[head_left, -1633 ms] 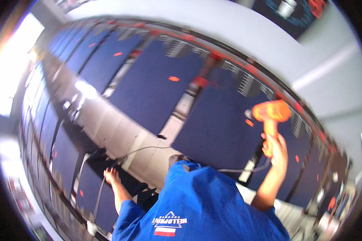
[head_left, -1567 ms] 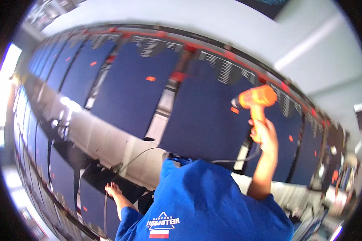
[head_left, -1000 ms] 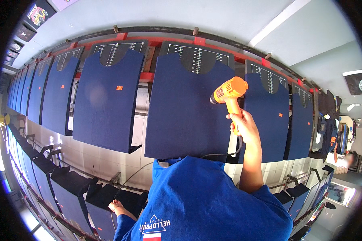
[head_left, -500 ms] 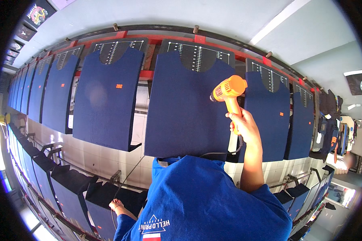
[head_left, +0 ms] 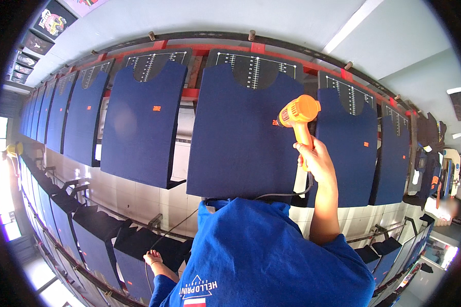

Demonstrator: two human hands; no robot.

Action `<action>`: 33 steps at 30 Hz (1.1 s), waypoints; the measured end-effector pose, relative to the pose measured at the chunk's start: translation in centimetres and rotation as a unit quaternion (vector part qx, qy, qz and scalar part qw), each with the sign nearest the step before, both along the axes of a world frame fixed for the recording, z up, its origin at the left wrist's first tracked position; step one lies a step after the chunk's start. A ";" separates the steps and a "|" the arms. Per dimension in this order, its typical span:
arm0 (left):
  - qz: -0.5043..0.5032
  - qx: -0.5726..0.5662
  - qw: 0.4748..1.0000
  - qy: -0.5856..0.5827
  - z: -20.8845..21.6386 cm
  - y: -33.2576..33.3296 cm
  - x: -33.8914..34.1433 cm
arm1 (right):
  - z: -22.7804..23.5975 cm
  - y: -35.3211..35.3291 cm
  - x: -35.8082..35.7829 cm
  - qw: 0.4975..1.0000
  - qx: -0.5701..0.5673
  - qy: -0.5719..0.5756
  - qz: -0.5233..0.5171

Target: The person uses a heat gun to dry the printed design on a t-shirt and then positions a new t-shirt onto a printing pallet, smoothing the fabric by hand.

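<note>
1. Centrally, the heat gun, orange with a dark nozzle, is held over the right part of the middle shirt, which is navy. The nozzle points left and partly hides a small orange print; whether it touches the cloth cannot be told.
2. Right hand: closed around the handle of the heat gun.
3. Left hand: narrow, fingers curled about a dark cable, low beside the blue-clad torso.
4. Middle board: dark with white scale marks; it carries the middle shirt, its upper end showing through the neckline.
5. Flanking boards: these bear the left shirt and right shirt, both navy with orange prints.
6. Red frame: visible between the boards.
7. Second row: further dark shirts, lower left.
</note>
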State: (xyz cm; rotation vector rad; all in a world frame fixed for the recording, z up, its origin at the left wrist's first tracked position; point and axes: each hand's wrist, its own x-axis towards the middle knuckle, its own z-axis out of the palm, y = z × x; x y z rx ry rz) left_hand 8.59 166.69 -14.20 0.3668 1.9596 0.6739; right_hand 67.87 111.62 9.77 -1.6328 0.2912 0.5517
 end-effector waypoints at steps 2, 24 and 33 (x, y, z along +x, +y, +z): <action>-0.024 0.015 1.000 0.005 1.0 -0.7 -0.2 | -0.2 -0.3 -0.2 1.000 0.006 -0.003 -0.003; -0.245 0.163 0.950 0.105 12.3 12.3 4.0 | 0.7 3.1 -1.5 0.995 0.010 0.016 -0.096; -0.236 0.279 0.917 0.158 16.0 39.1 2.4 | 1.9 25.8 -6.0 0.995 0.092 0.041 0.011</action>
